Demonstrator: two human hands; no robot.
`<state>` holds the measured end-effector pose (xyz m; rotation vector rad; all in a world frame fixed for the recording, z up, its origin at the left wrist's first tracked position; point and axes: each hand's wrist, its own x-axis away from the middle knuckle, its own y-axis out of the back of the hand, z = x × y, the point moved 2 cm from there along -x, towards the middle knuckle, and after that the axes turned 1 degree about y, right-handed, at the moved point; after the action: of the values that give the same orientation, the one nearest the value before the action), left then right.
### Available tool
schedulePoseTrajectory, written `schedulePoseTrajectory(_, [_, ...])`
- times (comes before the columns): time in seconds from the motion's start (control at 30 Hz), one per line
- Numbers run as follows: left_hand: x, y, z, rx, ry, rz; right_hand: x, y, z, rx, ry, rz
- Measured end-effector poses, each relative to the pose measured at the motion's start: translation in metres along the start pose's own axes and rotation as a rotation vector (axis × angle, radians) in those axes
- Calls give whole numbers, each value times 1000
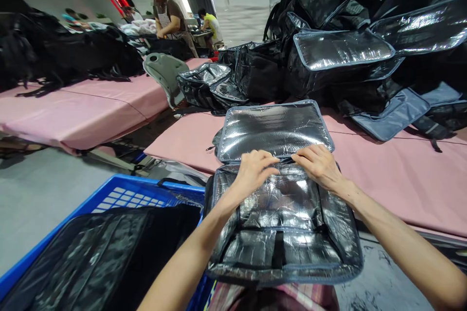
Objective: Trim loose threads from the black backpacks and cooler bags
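Observation:
An insulated bag [288, 248] with a silver foil lining stands unzipped in front of me, its lid [273, 131] folded back onto the pink table. My left hand [255, 170] is over the left part of the hinge seam, thumb apart from the fingers, fingertips touching the seam. Just right of it, my right hand [317, 165] pinches the bag's edge at the same seam, where a short dark strip shows between the hands. A black strap crosses the lining near the bag's front rim.
At lower left a blue plastic crate [120, 184] holds a black bag [102, 252]. More foil-lined bags [343, 48] are heaped on the right of the pink table [386, 175]. Behind are a grey-green chair [166, 75], another pink table [83, 112] and people.

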<state>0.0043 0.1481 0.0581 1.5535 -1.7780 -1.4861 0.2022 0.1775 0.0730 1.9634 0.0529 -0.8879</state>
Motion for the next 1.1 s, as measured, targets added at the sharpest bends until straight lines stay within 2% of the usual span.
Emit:
schedulePoseTrajectory(0.1, [-11,-2,14,-80,106,-9,-7,-1,1,13,100,-7])
schedulePoseTrajectory(0.33, [-39,-4,35,331,256,331,-19,-6,-4,88,265,-33])
schedulePoseTrajectory(0.4, [-43,-2,37,390,296,381,-20,-6,-6,99,285,-46])
schedulePoseTrajectory(0.73, [-44,-4,41,465,305,411,-20,-2,-10,75,394,8])
schedulePoseTrajectory(0.93, [-43,-1,37,473,365,421,-23,-8,-19,-111,169,171])
schedulePoseTrajectory(1.1, [-43,-4,38,421,356,391,-33,-17,-16,-108,181,223])
